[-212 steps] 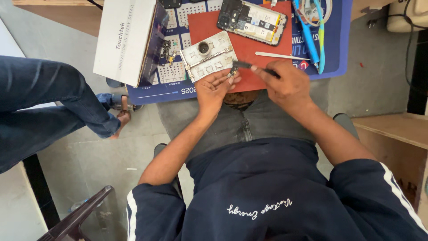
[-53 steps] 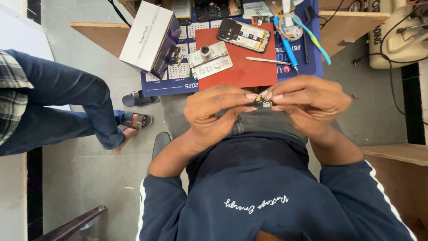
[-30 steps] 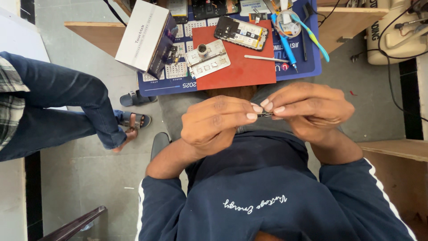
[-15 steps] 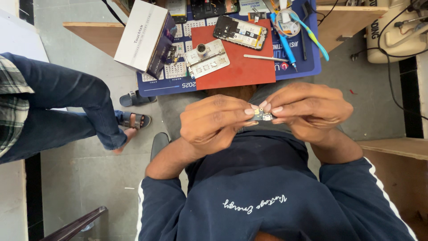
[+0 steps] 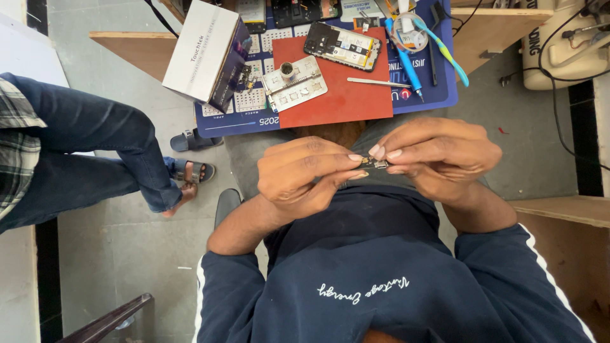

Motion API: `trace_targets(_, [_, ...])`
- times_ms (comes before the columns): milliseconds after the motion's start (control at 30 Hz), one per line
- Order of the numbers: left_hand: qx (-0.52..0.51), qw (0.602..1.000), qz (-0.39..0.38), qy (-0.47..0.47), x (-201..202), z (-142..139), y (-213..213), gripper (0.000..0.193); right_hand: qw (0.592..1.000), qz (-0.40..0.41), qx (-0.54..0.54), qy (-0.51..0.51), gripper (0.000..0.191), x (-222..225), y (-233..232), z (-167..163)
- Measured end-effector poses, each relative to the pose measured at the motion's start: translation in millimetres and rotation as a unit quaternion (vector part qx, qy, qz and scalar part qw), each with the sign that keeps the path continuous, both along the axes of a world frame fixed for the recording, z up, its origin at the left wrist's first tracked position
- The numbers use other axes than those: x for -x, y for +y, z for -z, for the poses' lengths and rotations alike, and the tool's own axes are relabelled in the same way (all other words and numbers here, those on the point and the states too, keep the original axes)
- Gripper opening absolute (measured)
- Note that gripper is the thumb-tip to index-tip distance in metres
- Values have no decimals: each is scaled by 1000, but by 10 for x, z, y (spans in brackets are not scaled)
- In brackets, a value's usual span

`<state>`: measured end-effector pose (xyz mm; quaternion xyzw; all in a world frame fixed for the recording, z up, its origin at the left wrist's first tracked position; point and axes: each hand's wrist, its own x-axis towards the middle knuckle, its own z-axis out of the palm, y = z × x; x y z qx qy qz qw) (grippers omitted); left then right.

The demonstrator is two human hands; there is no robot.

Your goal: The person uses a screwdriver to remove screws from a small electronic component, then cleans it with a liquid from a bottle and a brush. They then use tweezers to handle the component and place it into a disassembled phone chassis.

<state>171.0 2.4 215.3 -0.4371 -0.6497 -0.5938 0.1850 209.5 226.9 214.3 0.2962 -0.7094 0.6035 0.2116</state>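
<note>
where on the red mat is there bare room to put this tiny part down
The near half of the red mat is bare, between the metal jig plate and the tweezers. The far edge is crowded by the opened phone. Both hands pinch the small part.

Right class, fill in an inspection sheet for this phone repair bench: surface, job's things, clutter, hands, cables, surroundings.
Surface: red mat on a blue mat.
Job's things: small metal part pinched between both hands.
Clutter: opened phone, metal plate, tweezers, white box, blue toothbrush.
Hands: left hand and right hand raised over the lap.
Cables: black cable at right.
Surroundings: another person's leg, sandal.
</note>
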Motion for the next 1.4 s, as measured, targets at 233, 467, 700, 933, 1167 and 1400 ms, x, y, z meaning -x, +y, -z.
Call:
trace_targets(233, [-1,1000,7,-2,3,-1,2,25,1000,-6,7,-4,10,1,1,7])
trace_targets(467, [-2,1000,9,-6,4,13,-5,21,1000,-4,-1,1,12,12,13,22])
trace_targets(700, [-3,1000,13,-4,-14,23,-13,22,1000,-8,-5,4,10,2,20,19])
trace_targets(933, [1,1000,15,-3,-18,16,-24,24,1000,-3,-13,5,7,-16,24,14])
trace_targets(1167, [3,1000,4,13,0,8,0,26,1000,-7,-7,8,9,26,-23,-56])
trace_targets(1400, [37,997,-53,42,59,-10,-57,25,995,83,57,7,20,208,528,335])
